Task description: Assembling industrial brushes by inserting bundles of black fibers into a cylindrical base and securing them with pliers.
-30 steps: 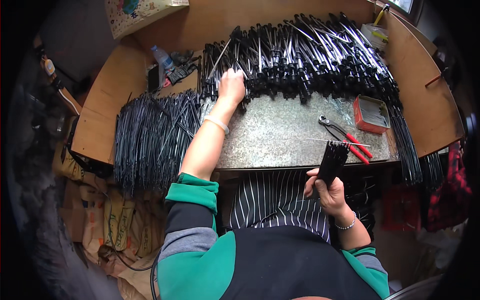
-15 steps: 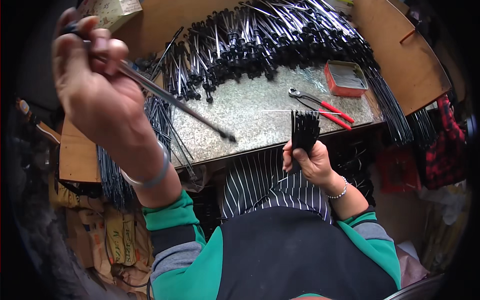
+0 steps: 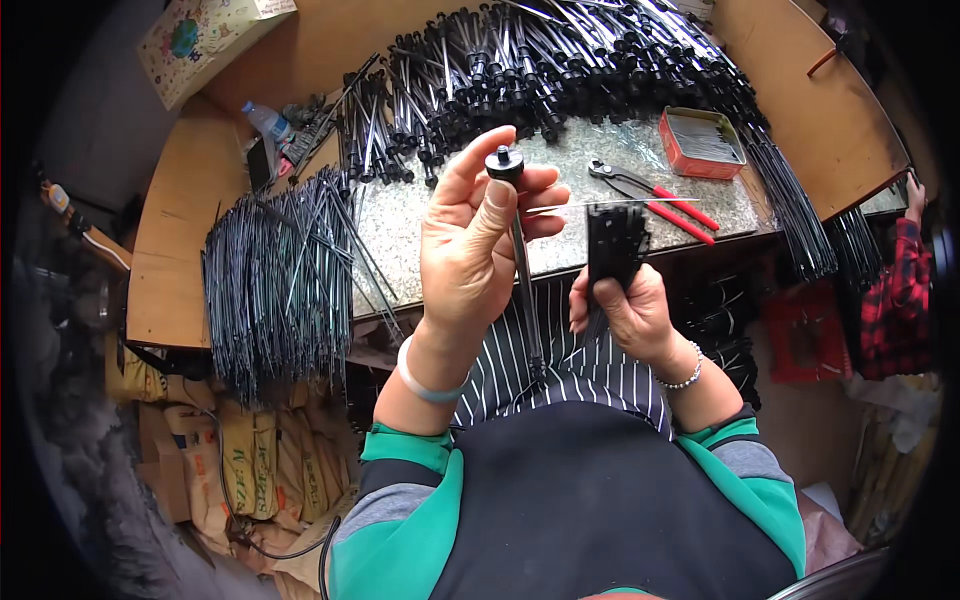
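Note:
Upright in my left hand [image 3: 462, 250] is a thin dark metal rod [image 3: 525, 290] with a round black cap [image 3: 504, 165] at its top. My thumb presses just under the cap, and the fingertips curl behind it. My right hand [image 3: 635, 318] is closed round a bundle of thin black strips [image 3: 614, 240] whose tops point away from me. Across the top of this bundle runs a fine straight wire [image 3: 672, 200], its left end close to my left fingertips. Whether those fingers touch the wire I cannot tell.
Many capped rods [image 3: 500, 70] are heaped along the back. More thin rods [image 3: 275, 290] overhang the left edge. Red-handled pliers [image 3: 665, 200] and a red tin [image 3: 700, 150] of fine pins lie right. A bottle [image 3: 265, 122] stands left; another person's plaid sleeve [image 3: 900, 275] shows far right.
My left hand has come from the upper left to the middle, beside the bundle. Its rod, slanting before, now stands upright with the cap on top. My right hand has barely moved.

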The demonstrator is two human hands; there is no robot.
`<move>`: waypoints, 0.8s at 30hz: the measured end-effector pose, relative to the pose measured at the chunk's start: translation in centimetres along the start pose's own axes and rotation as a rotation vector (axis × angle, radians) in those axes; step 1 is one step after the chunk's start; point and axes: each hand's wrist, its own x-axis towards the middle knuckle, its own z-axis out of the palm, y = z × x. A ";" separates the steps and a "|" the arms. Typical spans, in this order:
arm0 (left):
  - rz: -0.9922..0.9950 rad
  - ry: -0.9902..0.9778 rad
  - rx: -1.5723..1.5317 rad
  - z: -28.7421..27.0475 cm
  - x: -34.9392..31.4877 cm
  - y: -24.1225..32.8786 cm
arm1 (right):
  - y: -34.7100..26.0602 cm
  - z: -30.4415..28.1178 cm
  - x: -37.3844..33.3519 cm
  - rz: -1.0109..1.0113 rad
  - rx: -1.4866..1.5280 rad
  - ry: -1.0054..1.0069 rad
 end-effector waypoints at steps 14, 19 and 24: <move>0.089 0.011 -0.126 0.7 -0.4 -1.3 | -0.4 1.7 2.2 0.046 -0.017 -0.053; 0.108 0.002 -0.179 0.4 -0.6 -1.9 | -0.3 1.6 2.3 0.082 0.035 -0.057; 0.135 0.168 -0.078 0.9 -0.6 -2.8 | 0.5 1.4 2.4 0.052 -0.031 -0.025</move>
